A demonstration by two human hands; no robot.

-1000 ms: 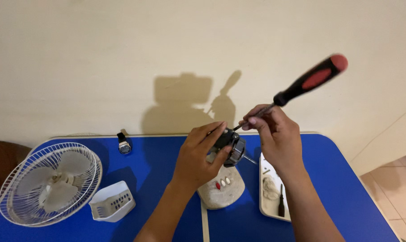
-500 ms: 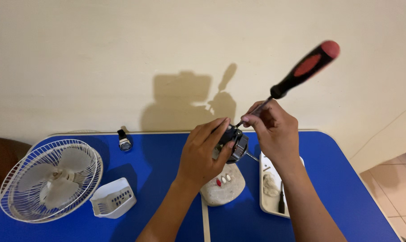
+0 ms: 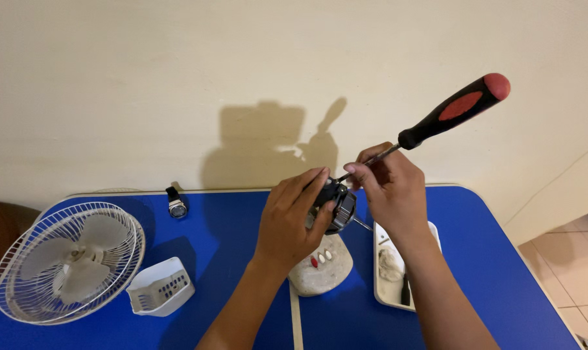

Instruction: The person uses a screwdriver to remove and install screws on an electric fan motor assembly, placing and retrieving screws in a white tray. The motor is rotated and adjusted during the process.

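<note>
Motor (image 3: pixel 336 206) gripped by left hand (image 3: pixel 287 223), right hand (image 3: pixel 388 194) fingers holding screwdriver (image 3: pixel 449 113); fan guard (image 3: pixel 63 262) well apart.

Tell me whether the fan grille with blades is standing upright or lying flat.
Lying flat: the fan grille rests face-up on the blue table.

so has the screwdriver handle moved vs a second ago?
Yes. The screwdriver handle has tilted flatter and further right against the shadow on the wall; the right hand grips its shaft beside the dark motor part.
</note>
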